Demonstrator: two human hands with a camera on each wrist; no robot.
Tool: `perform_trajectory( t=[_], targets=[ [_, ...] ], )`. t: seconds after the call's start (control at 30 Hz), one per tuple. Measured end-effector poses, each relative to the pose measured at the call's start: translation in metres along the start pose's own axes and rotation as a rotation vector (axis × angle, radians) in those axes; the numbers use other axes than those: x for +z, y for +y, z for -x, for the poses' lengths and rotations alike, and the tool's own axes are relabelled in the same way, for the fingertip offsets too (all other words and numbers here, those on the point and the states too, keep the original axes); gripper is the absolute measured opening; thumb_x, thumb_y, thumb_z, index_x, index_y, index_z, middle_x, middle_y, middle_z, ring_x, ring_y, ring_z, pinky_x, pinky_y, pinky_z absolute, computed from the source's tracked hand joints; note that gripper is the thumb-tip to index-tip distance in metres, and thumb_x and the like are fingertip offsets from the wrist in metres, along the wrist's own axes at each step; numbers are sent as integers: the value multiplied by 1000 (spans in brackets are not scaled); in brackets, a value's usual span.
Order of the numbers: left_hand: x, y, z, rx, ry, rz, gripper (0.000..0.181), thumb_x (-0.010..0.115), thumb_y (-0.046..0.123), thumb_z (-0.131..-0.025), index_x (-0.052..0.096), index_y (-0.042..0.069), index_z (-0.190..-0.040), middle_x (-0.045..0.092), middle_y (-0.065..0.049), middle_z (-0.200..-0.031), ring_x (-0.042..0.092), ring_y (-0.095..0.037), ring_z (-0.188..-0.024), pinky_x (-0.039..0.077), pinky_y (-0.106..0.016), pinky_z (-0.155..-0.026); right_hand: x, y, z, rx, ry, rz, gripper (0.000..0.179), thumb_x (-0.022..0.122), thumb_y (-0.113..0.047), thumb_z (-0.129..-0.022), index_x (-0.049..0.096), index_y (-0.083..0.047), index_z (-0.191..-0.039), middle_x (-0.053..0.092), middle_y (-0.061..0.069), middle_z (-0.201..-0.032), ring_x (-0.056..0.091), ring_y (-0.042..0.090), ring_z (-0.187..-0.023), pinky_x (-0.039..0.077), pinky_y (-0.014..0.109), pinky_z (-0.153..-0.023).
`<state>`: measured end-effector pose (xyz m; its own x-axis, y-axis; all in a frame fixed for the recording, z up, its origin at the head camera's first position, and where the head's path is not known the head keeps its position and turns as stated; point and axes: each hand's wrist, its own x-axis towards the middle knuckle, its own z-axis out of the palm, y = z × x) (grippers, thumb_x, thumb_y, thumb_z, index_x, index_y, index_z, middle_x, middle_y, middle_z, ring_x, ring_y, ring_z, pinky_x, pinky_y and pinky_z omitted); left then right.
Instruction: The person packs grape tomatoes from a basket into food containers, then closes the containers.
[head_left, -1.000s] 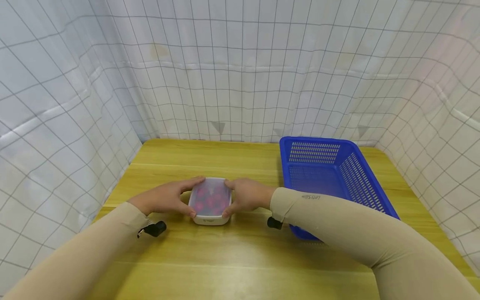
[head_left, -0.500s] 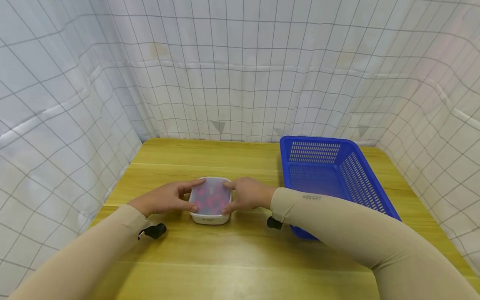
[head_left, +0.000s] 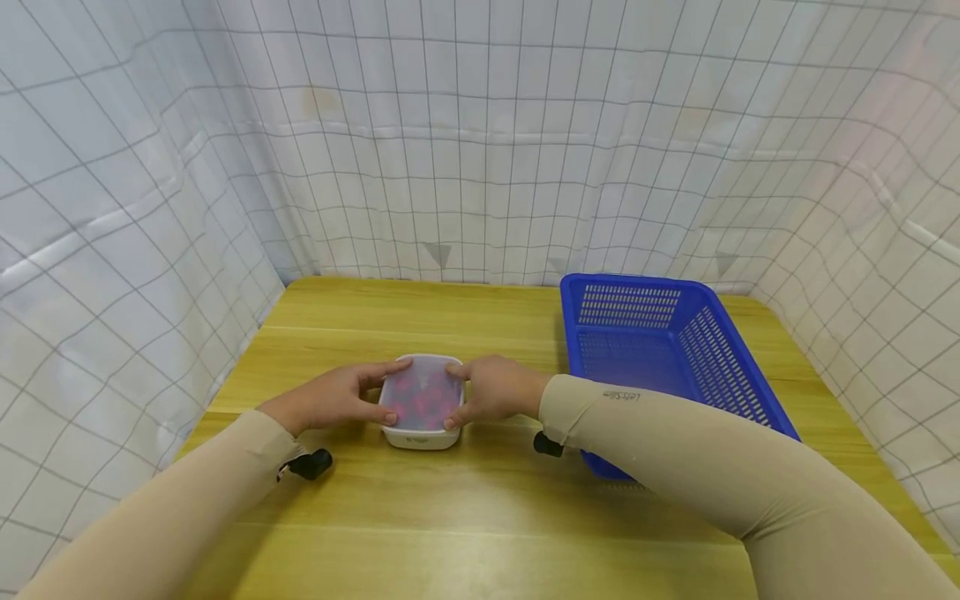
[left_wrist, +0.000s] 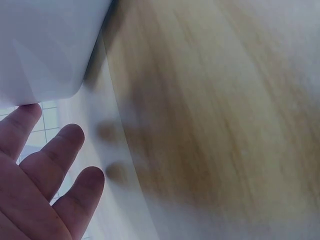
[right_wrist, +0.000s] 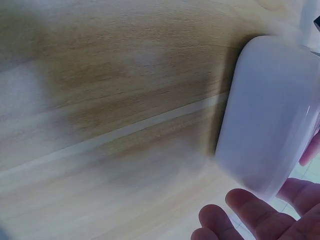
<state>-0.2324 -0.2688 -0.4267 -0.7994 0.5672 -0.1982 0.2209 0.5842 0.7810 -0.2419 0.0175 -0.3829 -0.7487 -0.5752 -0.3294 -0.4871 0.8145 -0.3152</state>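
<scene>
A white plastic food container (head_left: 422, 440) with a translucent lid (head_left: 424, 379) rests on the wooden table, pink-red contents showing blurred through the lid. My left hand (head_left: 341, 398) grips its left side, thumb on the near corner and index finger at the far one. On the opposite side my right hand (head_left: 498, 388) holds it the same way. The left wrist view has the container's white wall (left_wrist: 45, 45) at top left, with the left hand's other fingers (left_wrist: 60, 150) spread beside it. In the right wrist view, fingertips lie right at the container's far end (right_wrist: 270, 115).
To the right stands a blue perforated plastic basket (head_left: 567, 325), partly covered by the right sleeve (head_left: 660, 433). The wooden table (head_left: 420, 533) ends at the back against a white grid-patterned curtain (head_left: 487, 167), which also hangs on both sides.
The left thumb has shifted slightly inward onto the lid's near corner. The container and both arms stay almost where they were.
</scene>
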Motion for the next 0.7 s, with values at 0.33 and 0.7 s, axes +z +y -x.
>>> perform_trajectory(
  t=[0.33, 0.7],
  targets=[
    [-3, 5, -4, -53, 11, -142, 95, 82, 53, -89, 33, 28, -167, 43, -22, -164, 42, -45, -151, 38, -63, -120, 0, -1, -1, 25, -11, 30, 98, 80, -58, -88, 37, -16, -165, 59, 10, -154, 55, 24, -144, 46, 37, -119],
    [-13, 27, -6, -46, 40, -426, 85, 73, 62, -92, 47, 18, -160, 34, -19, -170, 42, -46, -151, 40, -65, -117, -9, -1, 2, -30, 17, 77, 96, 69, -60, -97, 29, -9, -167, 45, 13, -166, 43, 30, -153, 35, 42, -127]
  ],
)
